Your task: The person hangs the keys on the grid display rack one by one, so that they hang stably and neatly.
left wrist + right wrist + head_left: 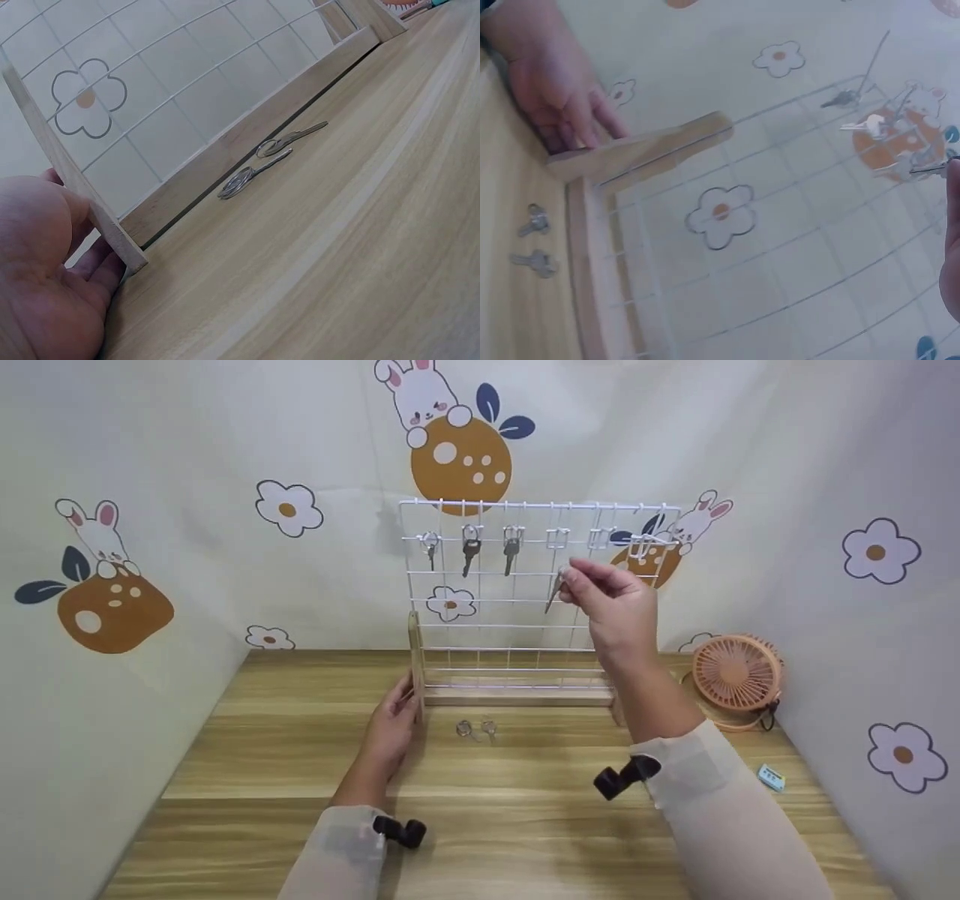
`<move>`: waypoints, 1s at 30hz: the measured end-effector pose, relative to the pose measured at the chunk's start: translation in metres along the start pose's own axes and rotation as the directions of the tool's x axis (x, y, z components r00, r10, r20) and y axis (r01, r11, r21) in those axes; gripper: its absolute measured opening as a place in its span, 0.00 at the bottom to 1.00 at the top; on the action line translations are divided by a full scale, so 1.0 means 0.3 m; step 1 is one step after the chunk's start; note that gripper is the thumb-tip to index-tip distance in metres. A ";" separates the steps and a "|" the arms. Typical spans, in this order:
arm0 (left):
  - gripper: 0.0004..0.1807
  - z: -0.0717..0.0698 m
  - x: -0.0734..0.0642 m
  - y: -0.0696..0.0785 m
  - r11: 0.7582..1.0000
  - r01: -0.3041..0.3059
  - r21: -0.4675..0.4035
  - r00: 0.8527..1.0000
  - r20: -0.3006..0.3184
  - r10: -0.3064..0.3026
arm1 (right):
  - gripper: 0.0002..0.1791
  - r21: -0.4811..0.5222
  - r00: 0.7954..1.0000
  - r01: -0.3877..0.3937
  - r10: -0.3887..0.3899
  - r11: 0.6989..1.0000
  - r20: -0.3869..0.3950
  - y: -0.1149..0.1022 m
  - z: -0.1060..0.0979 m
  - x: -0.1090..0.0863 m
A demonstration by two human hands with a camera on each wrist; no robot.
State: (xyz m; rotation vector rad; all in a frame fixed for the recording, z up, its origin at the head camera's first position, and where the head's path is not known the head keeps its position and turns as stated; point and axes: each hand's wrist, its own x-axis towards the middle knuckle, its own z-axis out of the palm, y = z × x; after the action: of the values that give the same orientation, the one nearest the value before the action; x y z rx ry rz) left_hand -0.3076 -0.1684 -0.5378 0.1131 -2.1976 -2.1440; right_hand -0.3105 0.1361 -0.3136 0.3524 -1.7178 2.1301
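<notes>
Right hand [619,611] raised in front of the wire rack [525,607], grip pinched on a single key [553,594] between thumb and fingertips. The key hangs blade-down from the pinch, just below the rack's fourth hook [557,538] and close against the grid; I cannot tell whether it touches the wire.

Left hand [390,727] low at the rack's left wooden post [415,664], grip loosely wrapped on it, fingers [101,259] behind the post and palm in front, near the foot.

On the rack's top row, left of my key, three keys [470,549] hang on hooks. Right of it, two more hooks [622,540] carry nothing.

On the worktop [300,750], just in front of the rack's base rail, two loose keys [475,728] lie side by side.

Right of the rack stands an orange fan [736,675]; nearer me from it, a small blue thing [771,777] lies at the worktop edge.
</notes>
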 end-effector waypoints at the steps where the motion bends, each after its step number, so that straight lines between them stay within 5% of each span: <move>1: 0.30 -0.002 -0.001 -0.002 1.000 0.001 0.004 1.000 0.001 -0.001 | 0.12 0.001 1.000 0.010 -0.010 1.000 -0.006 -0.014 0.005 0.010; 11: 0.31 -0.030 -0.010 -0.006 0.999 0.025 0.031 1.000 0.005 -0.025 | 0.13 0.059 0.998 -0.034 0.037 0.998 -0.051 -0.073 0.058 0.075; 30: 0.30 -0.003 0.006 -0.005 1.000 0.014 0.020 1.000 0.007 -0.015 | 0.14 0.018 0.996 -0.041 0.042 0.999 -0.073 -0.011 0.043 0.092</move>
State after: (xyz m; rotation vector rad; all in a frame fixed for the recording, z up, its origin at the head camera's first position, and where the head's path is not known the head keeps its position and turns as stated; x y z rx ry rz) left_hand -0.3094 -0.1695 -0.5392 0.1231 -2.2289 -2.1339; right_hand -0.3343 0.1279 -0.2962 0.2416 -1.6811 2.1597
